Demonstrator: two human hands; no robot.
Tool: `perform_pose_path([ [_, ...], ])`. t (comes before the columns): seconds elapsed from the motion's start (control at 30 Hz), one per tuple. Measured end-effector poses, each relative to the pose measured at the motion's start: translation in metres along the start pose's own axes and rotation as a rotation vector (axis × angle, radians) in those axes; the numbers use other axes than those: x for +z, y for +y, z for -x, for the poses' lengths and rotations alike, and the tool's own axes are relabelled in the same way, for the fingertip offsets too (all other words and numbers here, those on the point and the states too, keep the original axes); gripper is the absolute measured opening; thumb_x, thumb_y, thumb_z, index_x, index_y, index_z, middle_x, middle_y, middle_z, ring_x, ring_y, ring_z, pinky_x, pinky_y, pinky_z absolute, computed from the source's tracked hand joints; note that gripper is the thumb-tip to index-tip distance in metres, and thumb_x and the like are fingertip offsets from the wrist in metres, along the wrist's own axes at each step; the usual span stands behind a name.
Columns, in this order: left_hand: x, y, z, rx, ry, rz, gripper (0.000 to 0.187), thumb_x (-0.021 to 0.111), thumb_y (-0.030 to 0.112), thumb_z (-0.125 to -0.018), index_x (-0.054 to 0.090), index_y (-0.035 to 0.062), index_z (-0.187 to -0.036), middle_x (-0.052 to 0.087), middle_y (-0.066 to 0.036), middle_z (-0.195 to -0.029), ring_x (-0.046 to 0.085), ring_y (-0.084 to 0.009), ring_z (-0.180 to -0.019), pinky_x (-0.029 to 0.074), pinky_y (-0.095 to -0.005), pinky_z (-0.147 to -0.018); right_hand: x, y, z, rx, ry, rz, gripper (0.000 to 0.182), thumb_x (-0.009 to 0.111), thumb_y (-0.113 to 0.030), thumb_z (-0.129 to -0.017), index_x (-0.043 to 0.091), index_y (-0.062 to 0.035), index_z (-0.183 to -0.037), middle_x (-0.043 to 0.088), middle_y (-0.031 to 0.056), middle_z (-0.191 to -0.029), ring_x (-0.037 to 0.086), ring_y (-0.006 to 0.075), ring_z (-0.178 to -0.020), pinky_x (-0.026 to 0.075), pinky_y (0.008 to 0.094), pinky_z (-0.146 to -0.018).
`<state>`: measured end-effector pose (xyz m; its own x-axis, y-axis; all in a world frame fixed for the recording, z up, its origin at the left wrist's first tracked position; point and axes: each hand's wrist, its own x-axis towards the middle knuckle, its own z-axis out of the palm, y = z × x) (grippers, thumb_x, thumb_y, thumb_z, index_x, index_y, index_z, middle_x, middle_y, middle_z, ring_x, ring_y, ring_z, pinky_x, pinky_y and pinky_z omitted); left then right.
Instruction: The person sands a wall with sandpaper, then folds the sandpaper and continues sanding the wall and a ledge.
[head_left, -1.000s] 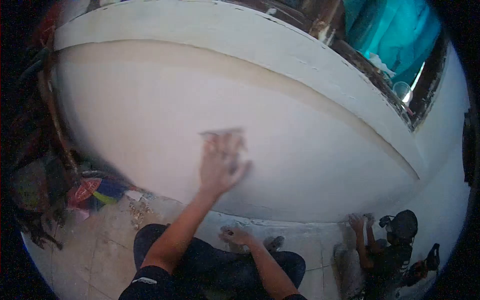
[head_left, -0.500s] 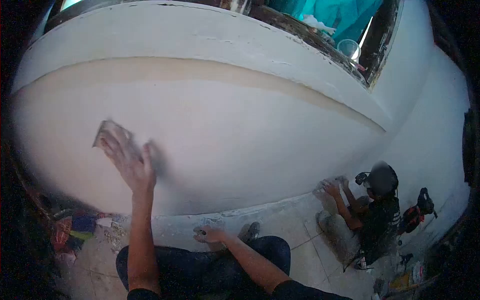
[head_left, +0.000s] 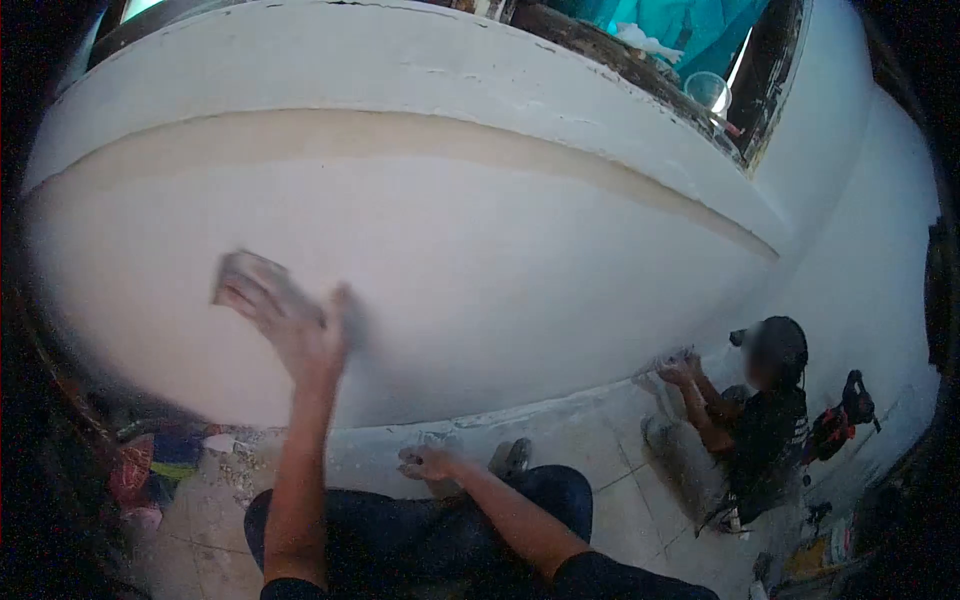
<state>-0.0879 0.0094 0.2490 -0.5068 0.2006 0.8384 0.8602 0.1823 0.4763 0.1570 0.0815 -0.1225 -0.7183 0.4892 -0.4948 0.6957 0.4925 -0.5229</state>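
My left hand [head_left: 300, 330] presses a greyish piece of sandpaper [head_left: 238, 278] flat against the white wall [head_left: 480, 270]. Its fingers lie over the sheet, the thumb sticks out to the right, and the hand is slightly smeared by motion. Low down, in front of the wall's foot and above my knees, my right hand [head_left: 432, 463] hangs with its fingers curled in. Whether anything small sits inside those fingers is hidden.
A co-worker [head_left: 765, 420] crouches at the right, hands near the wall's base. Above runs a ledge [head_left: 400, 60] with cracked paint; a clear plastic cup [head_left: 707, 92] stands on the window sill. Colourful wrappers [head_left: 135, 465] and debris lie at lower left. A red-black bag [head_left: 840, 420] is at far right.
My left hand has slid right and slightly down across the wall with the sandpaper. My right hand has shifted slightly right in view. The co-worker's head has turned.
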Motion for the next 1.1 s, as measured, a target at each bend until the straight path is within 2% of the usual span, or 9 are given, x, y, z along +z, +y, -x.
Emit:
perform_pose_path([
  [0.13, 0.033, 0.019, 0.076, 0.132, -0.153, 0.074, 0.112, 0.059, 0.065, -0.092, 0.005, -0.0048, -0.16, -0.007, -0.032, -0.166, -0.014, -0.0607, -0.148, -0.004, -0.0716, -0.118, -0.023, -0.022, 0.019, -0.118, -0.086, -0.1, 0.074, 0.057, -0.06, -0.097, 0.045, -0.0113, -0.151, 0.055, 0.0195, -0.147, 0.056, 0.0373, -0.13, 0.043, 0.047, -0.108],
  [0.3, 0.017, -0.01, -0.002, 0.108, -0.027, -0.142, 0.116, 0.066, 0.061, -0.089, 0.003, -0.0048, -0.16, -0.009, -0.037, -0.163, -0.012, -0.0655, -0.145, 0.002, -0.076, -0.115, -0.01, 0.0, 0.03, -0.197, 0.072, 0.087, 0.072, 0.054, -0.058, -0.098, 0.042, -0.0127, -0.153, 0.055, 0.018, -0.146, 0.056, 0.037, -0.129, 0.043, 0.0479, -0.108],
  [0.37, 0.005, 0.011, -0.007, 0.095, -0.045, -0.048, 0.113, 0.064, 0.06, -0.091, 0.003, -0.0048, -0.16, -0.009, -0.036, -0.164, -0.012, -0.0643, -0.146, 0.001, -0.0737, -0.117, -0.022, -0.029, 0.037, -0.03, -0.015, -0.064, 0.069, 0.054, -0.056, -0.099, 0.042, -0.014, -0.152, 0.057, 0.0168, -0.142, 0.058, 0.037, -0.125, 0.044, 0.0489, -0.105],
  [0.47, 0.022, 0.03, 0.047, 0.143, -0.096, 0.006, 0.109, 0.061, 0.058, -0.094, 0.001, -0.0047, -0.16, -0.009, -0.036, -0.164, -0.011, -0.0611, -0.148, -0.002, -0.0688, -0.119, 0.066, 0.068, -0.055, -0.321, 0.158, -0.572, 0.065, 0.053, -0.055, -0.099, 0.047, -0.0143, -0.148, 0.058, 0.0155, -0.14, 0.059, 0.0356, -0.123, 0.045, 0.0499, -0.103],
  [0.57, 0.027, 0.036, 0.068, 0.198, -0.164, 0.024, 0.103, 0.059, 0.055, -0.097, 0.002, -0.0016, -0.161, -0.009, -0.032, -0.166, -0.012, -0.0567, -0.15, -0.003, -0.0663, -0.121, -0.038, -0.04, 0.022, -0.048, -0.222, 0.021, 0.06, 0.055, -0.05, -0.098, 0.05, -0.0131, -0.145, 0.059, 0.0161, -0.138, 0.059, 0.0356, -0.123, 0.046, 0.0499, -0.102],
  [0.7, 0.016, 0.016, 0.003, 0.155, -0.099, -0.044, 0.113, 0.063, 0.062, -0.091, 0.002, -0.0032, -0.161, -0.006, -0.037, -0.164, -0.01, -0.059, -0.149, -0.002, -0.0688, -0.119, 0.0, -0.015, 0.01, -0.037, -0.015, -0.17, 0.056, 0.059, -0.044, -0.096, 0.055, -0.0112, -0.14, 0.062, 0.0177, -0.133, 0.059, 0.0363, -0.123, 0.048, 0.0498, -0.102],
  [0.83, 0.027, 0.026, 0.04, 0.383, -0.076, -0.096, 0.11, 0.059, 0.062, -0.093, 0.002, -0.0028, -0.161, -0.006, -0.039, -0.163, -0.011, -0.0583, -0.15, -0.003, -0.0685, -0.119, -0.038, -0.049, 0.035, -0.055, 0.013, 0.032, 0.054, 0.06, -0.042, -0.094, 0.056, -0.0102, -0.138, 0.064, 0.0173, -0.128, 0.06, 0.0374, -0.121, 0.048, 0.0515, -0.101],
  [0.93, 0.048, 0.023, 0.1, 0.28, -0.237, -0.042, 0.11, 0.059, 0.061, -0.093, 0.001, -0.0019, -0.161, -0.006, -0.039, -0.163, -0.012, -0.0578, -0.15, -0.003, -0.0687, -0.119, -0.035, -0.054, 0.027, -0.077, 0.046, 0.13, 0.052, 0.057, -0.041, -0.095, 0.057, -0.0103, -0.137, 0.065, 0.0162, -0.126, 0.06, 0.0372, -0.121, 0.049, 0.0515, -0.1],
  [1.1, 0.017, 0.041, 0.016, 0.274, -0.109, -0.013, 0.11, 0.061, 0.059, -0.093, 0.001, -0.0013, -0.162, -0.003, -0.038, -0.164, -0.011, -0.0558, -0.151, -0.004, -0.0687, -0.119, 0.007, -0.014, -0.006, -0.149, 0.094, 0.056, 0.049, 0.057, -0.039, -0.095, 0.059, -0.0098, -0.134, 0.067, 0.017, -0.121, 0.062, 0.0376, -0.117, 0.051, 0.0506, -0.097],
])
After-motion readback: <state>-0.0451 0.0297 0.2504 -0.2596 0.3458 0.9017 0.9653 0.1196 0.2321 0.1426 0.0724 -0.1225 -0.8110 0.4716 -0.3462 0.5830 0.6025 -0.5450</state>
